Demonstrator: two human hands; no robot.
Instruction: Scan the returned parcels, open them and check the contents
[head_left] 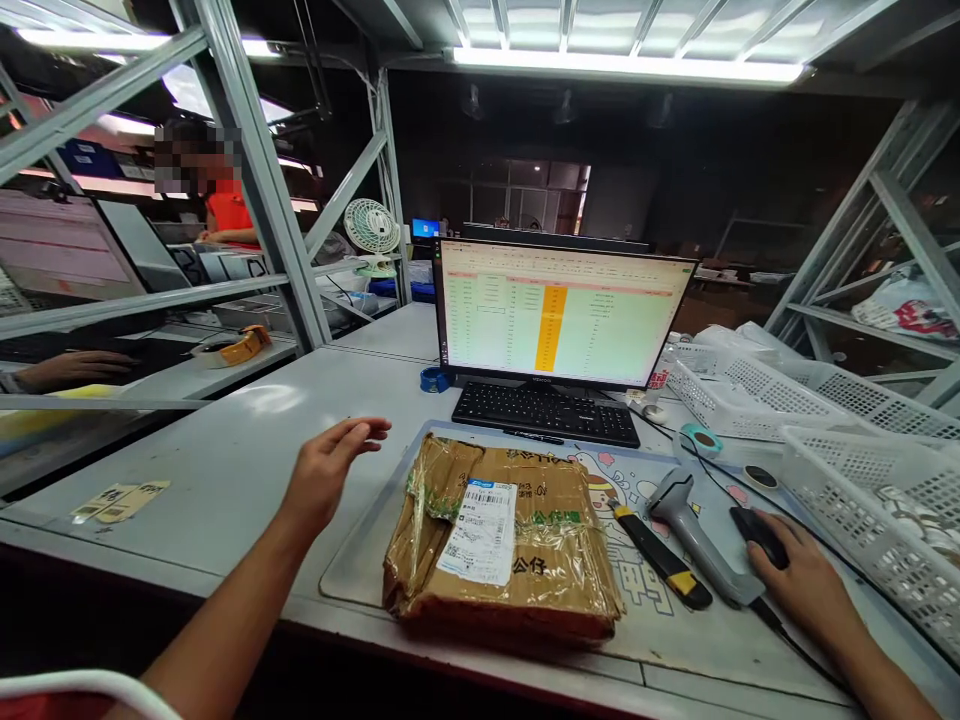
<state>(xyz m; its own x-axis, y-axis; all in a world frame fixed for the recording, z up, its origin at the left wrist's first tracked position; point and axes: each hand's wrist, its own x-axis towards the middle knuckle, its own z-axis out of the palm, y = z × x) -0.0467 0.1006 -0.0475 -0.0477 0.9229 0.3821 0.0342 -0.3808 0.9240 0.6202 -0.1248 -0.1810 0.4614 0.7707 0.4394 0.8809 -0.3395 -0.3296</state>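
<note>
My left hand [326, 470] is held over the desk left of a cardboard parcel [555, 565], fingers loosely stretched and nothing in them. Clear tape wraps the parcel, which lies on a printed desk mat [360, 550] and bears a white shipping label [480, 530]. At the mat's right side my right hand [810, 580] rests curled over a black computer mouse [757, 535]. Between the parcel and that hand lie a yellow-and-black utility knife [660, 555] and a grey barcode scanner [701, 540].
Behind the mat stand a keyboard [544, 412] and a monitor [495, 320] showing a spreadsheet. White plastic baskets [840, 480] line the right side. A roll of tape [701, 440] sits near them. Left, beyond metal shelf posts [259, 170], a person in red [232, 210] is visible.
</note>
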